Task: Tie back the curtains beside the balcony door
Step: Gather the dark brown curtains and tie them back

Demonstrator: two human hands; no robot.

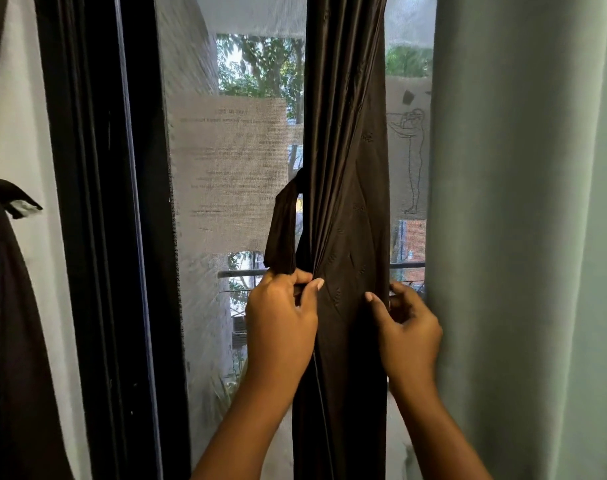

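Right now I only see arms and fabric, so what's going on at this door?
A person is gathering the dark curtain in front of the screened balcony door. The left hand grips the tie-back strap at the bundle's left edge; the right hand pinches its right edge. The strap isn't wrapped around yet. A green curtain hangs loose alongside.

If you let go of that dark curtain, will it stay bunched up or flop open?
The dark curtain hangs in soft folds, so it is probably floppy and would spread again. Its sheen suggests slippery cloth. Both hands, left hand and right hand, grip it, and the tie strap dangles limp.
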